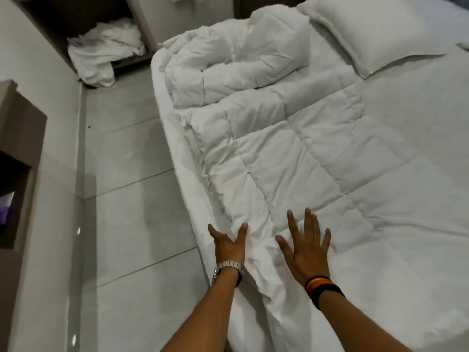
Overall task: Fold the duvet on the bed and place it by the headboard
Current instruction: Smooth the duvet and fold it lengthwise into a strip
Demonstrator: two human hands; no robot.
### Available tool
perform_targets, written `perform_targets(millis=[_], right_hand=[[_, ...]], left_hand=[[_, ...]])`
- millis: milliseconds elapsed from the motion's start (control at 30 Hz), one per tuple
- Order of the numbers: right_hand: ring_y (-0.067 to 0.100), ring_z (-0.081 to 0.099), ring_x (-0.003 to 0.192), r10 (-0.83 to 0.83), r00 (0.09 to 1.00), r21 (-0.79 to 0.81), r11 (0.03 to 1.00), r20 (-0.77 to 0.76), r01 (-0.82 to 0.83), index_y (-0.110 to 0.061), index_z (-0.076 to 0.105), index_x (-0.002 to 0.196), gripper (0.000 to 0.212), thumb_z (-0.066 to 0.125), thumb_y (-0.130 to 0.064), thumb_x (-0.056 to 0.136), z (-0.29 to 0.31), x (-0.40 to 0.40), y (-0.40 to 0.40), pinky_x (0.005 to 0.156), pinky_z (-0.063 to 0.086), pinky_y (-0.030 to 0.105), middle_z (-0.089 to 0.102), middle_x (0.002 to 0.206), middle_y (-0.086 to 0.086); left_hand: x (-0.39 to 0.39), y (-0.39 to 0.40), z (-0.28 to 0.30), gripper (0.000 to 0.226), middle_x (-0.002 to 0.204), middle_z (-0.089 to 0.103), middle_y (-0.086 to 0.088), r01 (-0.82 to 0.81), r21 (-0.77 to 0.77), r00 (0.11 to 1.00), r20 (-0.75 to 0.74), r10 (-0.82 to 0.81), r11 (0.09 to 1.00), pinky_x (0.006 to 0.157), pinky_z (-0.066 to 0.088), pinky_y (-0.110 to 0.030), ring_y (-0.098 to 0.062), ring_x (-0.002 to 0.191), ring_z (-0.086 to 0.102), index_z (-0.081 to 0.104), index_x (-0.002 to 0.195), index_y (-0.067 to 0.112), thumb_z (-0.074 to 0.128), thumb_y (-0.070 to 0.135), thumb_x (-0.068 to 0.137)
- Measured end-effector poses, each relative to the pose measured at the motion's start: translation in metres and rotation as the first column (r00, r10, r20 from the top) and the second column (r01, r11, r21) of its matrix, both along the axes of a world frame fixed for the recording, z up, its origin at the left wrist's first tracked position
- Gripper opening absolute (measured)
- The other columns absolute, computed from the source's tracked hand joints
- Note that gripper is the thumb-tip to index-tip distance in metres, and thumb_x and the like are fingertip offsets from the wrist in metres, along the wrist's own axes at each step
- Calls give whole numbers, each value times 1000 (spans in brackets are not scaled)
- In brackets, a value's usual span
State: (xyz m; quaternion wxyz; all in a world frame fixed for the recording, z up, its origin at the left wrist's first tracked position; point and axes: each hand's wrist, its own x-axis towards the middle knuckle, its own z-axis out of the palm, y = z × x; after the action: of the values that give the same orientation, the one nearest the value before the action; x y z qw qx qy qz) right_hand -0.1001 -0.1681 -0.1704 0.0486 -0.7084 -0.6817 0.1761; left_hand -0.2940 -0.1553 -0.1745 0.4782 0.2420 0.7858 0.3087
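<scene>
Flat, both hands (269, 247) press the puffy quilted duvet (291, 148).

A white bed (418, 288) fills the right of the scene, its left edge running from the near centre to the far left. On it lies a white quilted duvet (291, 153), spread fairly flat along the bed's left side near the person, where both palms rest on it, and bunched into a rumpled heap at the far end; a white pillow (375, 34) lies on the bed at the far right, just beside that heap. Left of the bed, the pale tiled floor (132, 199) carries a crumpled pile of white linen (104, 54) at the far left.
</scene>
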Motion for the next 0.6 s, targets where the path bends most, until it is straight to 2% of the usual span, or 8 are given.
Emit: perform_targets(millis=[167, 233, 367, 433, 533, 600], right_hand=[[29, -8, 160, -56, 998, 109, 992, -7, 56, -39, 0, 165, 73, 15, -70, 100, 11, -50, 84, 124, -1, 64, -9, 174, 10], [30, -5, 160, -82, 996, 126, 989, 17, 79, -39, 1, 165, 72, 22, -67, 102, -2, -70, 115, 123, 2, 65, -7, 174, 10], [33, -8, 159, -170, 979, -6, 985, 113, 172, -39, -3, 164, 76, 20, -71, 99, -50, -106, 150, 121, 3, 69, -13, 173, 11], [34, -10, 159, -189, 970, -42, 979, 150, 198, -36, -3, 165, 76, 19, -70, 100, -73, -125, 148, 121, 0, 70, -14, 172, 13], [38, 2, 159, -231, 963, -18, 972, 142, 236, -29, 12, 166, 73, 24, -64, 102, -83, -142, 138, 121, 6, 70, 1, 172, 20], [38, 7, 159, -217, 965, -22, 975, 145, 222, -30, 14, 165, 73, 24, -64, 102, -77, -143, 132, 121, 9, 69, 5, 172, 20]], left_hand=[[-53, 109, 17, 136, 172, 11, -10, -91, 72, 994, 61, 86, 993, 123, 23, -55, -33, 156, 21, -20, 161, 35, 74, 76, 71], [-65, 162, 13, 143, 172, 10, -10, -82, 63, 994, 73, 77, 995, 122, 22, -56, -33, 156, 19, -21, 161, 33, 78, 76, 66], [-71, 244, -11, 163, 165, 26, -16, -45, -68, 999, -13, 44, 997, 120, 25, -58, -38, 150, 28, -22, 161, 23, 76, 89, 49], [-63, 258, -27, 164, 162, 34, -17, -3, -65, 1000, 7, 3, 998, 120, 28, -57, -42, 145, 37, -20, 161, 23, 83, 82, 47], [-62, 254, -39, 147, 148, 54, -14, 24, -11, 996, 89, -23, 1000, 108, 48, -42, -36, 128, 58, 7, 161, 22, 97, 59, 50], [-84, 239, -40, 132, 138, 61, -13, -27, -10, 995, 91, 28, 1000, 95, 52, -34, -31, 112, 64, 23, 153, 22, 101, 47, 50]])
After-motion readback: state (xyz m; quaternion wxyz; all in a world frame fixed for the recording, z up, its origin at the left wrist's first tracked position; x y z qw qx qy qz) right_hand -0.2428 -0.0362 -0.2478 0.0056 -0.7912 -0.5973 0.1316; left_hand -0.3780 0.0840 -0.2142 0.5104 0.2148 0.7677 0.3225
